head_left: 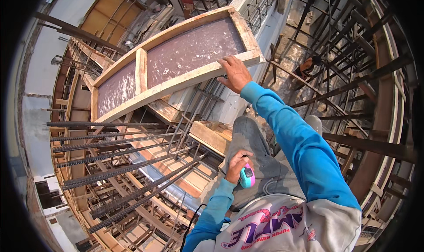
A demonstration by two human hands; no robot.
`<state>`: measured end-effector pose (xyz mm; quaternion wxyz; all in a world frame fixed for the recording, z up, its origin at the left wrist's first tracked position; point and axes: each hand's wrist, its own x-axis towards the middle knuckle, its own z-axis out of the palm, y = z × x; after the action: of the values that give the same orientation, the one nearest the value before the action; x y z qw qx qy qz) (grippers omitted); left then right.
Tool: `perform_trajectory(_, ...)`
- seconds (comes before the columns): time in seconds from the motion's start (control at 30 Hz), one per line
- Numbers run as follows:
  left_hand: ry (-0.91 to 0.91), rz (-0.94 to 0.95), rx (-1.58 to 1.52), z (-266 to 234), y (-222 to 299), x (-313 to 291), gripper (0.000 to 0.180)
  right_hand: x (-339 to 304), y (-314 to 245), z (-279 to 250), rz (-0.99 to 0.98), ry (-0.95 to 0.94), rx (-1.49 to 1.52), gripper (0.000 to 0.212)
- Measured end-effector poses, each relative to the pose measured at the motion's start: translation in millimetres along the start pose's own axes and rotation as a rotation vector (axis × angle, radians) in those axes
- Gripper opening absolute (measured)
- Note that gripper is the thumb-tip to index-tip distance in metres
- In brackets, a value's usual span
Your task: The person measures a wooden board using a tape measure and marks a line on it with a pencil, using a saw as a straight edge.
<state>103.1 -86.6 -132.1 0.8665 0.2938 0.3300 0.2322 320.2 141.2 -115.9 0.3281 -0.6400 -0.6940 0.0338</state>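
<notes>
A pink-and-turquoise tape measure [247,177] is held at the lap by the curled left hand [236,167]. Farther out, the near edge of a wood-framed panel [194,51] is touched by the right hand [236,74], its fingers slightly parted; whether the edge is gripped cannot be told. Ribbed rebars [126,173] are seen at left, poles [366,148] at right.

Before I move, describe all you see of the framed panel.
The framed panel is a scuffed, white-streaked brown sheet rimmed with pale wooden strips; one crosspiece splits off a smaller left section. It lies upper centre, slanting up rightward in the picture. The right hand grips its near strip toward the right end.
</notes>
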Motion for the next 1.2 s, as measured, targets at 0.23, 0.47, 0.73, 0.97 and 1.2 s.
perform_trajectory(0.23, -0.05, -0.028, -0.101, -2.5, 8.2, 2.5, 0.031, 36.1, 38.0, 29.6, 0.066, -0.221, -0.239, 0.056)
perform_trajectory(0.47, 0.013, -0.031, -0.089, -1.7, 16.0, -2.8, 0.031, 16.3, 22.3, 17.3, 0.011, -0.303, -0.257, 0.047)
perform_trajectory(0.73, 0.071, 0.033, -0.007, 1.1, 9.7, -9.1, 0.034, -53.4, -7.3, -14.3, -0.057, -0.336, -0.162, 0.052)
perform_trajectory(0.97, 0.114, 0.065, 0.091, 4.0, 6.2, -9.7, 0.033, -99.5, -18.7, -55.6, 0.006, -0.381, -0.089, 0.05)
perform_trajectory(1.2, 0.154, 0.04, 0.058, 5.1, 3.2, -6.0, 0.03, -135.0, -5.8, -86.8, 0.006, -0.31, -0.073, 0.05)
